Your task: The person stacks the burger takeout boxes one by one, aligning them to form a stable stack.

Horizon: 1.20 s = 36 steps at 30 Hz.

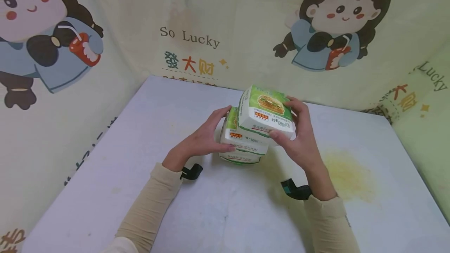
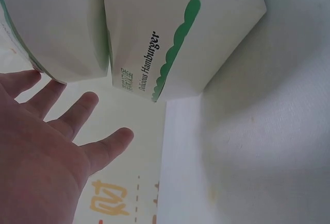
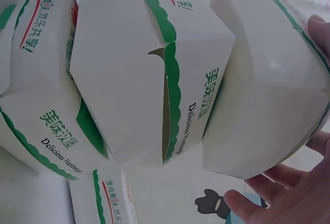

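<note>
My right hand (image 1: 300, 139) grips a white and green hamburger box (image 1: 268, 108), thumb on its front and fingers at its far side. That box is tilted and overlaps the top of a stack in the head view. Below it are a middle box (image 1: 247, 141) and a bottom box (image 1: 240, 159). At the stack's left side is my left hand (image 1: 200, 139), its thumb by the middle box's front corner. In the left wrist view its fingers (image 2: 77, 112) are spread, two fingertips right at a box's rim. Part of another hamburger box (image 3: 109, 198) shows beyond the stack in the right wrist view.
The stack stands on a white table (image 1: 211, 214) with a yellowish stain (image 1: 348, 175) at the right. A printed cloth (image 1: 239, 30) with cartoon figures and lettering hangs around the back and sides. Black wrist mounts (image 1: 297, 190) sit on both arms.
</note>
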Tool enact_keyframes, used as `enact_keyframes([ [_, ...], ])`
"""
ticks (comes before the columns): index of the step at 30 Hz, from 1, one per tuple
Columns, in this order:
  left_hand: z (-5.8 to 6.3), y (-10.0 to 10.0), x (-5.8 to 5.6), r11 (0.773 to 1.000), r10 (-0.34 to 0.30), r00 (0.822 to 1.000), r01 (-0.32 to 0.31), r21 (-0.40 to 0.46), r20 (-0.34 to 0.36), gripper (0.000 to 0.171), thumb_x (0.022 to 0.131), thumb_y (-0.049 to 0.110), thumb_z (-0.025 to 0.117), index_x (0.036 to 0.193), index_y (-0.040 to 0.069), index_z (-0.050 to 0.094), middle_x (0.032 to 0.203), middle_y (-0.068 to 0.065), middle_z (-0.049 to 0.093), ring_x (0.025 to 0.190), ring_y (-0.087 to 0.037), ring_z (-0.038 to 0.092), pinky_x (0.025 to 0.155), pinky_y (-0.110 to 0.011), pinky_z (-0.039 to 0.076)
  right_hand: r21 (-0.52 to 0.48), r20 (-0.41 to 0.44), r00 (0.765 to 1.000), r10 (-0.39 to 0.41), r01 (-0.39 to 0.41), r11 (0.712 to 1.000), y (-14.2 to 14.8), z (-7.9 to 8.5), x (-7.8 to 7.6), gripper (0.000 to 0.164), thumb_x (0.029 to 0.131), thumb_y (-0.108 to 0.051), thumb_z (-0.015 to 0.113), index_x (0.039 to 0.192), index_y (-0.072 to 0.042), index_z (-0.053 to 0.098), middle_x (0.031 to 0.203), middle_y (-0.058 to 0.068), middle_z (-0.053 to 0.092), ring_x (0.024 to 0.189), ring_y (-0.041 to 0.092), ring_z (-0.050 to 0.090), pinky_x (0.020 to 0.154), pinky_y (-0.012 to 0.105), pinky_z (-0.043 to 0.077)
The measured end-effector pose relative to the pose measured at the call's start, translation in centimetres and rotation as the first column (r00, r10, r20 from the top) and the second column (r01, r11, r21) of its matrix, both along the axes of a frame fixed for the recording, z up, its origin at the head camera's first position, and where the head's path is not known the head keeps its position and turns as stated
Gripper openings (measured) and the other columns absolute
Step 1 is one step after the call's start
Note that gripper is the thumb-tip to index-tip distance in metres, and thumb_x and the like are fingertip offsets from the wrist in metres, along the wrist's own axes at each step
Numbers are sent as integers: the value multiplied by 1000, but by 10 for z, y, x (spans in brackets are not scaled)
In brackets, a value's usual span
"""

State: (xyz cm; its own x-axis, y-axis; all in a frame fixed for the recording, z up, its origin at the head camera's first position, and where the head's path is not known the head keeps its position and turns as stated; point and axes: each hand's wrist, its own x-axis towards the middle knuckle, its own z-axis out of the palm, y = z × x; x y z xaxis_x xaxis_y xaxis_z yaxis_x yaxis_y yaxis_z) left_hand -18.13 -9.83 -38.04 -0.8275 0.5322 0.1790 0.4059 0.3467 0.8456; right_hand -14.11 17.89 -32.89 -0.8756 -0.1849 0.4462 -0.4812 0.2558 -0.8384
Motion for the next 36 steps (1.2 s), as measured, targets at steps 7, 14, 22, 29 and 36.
enact_keyframes([
  [7, -1, 0, 0, 1000, -4, 1000, 3, 11, 9, 108, 74, 37, 87, 156, 37, 16, 158, 9, 23, 142, -15, 27, 116, -58, 31, 171, -71, 996, 47, -34, 985, 1, -2, -1, 77, 83, -12, 67, 151, -20, 31, 163, 4, 15, 145, 21, 24, 112, 40, 39],
  [14, -1, 0, -1, 998, -36, 999, 36, 42, -14, 104, 75, 34, 86, 154, 39, 19, 157, 9, 24, 142, -13, 25, 117, -58, 29, 214, -82, 993, 85, -66, 975, -1, -4, -2, 77, 87, -19, 62, 156, -25, 27, 164, 0, 11, 152, 19, 8, 113, 72, 19],
  [22, -1, 0, -1, 999, -45, 999, 45, 28, -3, 100, 76, 35, 86, 153, 36, 22, 157, 7, 23, 143, -13, 22, 119, -56, 25, 246, -55, 993, 105, -89, 965, -3, -4, 0, 83, 87, -19, 64, 157, -30, 22, 165, -7, 8, 154, 17, 4, 113, 73, 17],
  [29, 0, 0, -1, 998, -46, 999, 46, 36, -5, 101, 75, 34, 85, 153, 37, 21, 156, 8, 23, 143, -13, 23, 119, -56, 26, 216, -101, 987, 125, -100, 971, -1, -2, 0, 84, 85, -17, 67, 157, -23, 23, 165, -1, 14, 153, 18, 8, 115, 71, 17],
  [36, 1, 1, -2, 998, -43, 999, 43, 37, 1, 101, 75, 33, 86, 152, 38, 21, 156, 10, 23, 143, -10, 22, 119, -55, 27, 219, -78, 988, 134, -114, 969, -1, -1, 0, 85, 86, -15, 66, 157, -24, 21, 166, -6, 8, 154, 17, 6, 115, 70, 19],
])
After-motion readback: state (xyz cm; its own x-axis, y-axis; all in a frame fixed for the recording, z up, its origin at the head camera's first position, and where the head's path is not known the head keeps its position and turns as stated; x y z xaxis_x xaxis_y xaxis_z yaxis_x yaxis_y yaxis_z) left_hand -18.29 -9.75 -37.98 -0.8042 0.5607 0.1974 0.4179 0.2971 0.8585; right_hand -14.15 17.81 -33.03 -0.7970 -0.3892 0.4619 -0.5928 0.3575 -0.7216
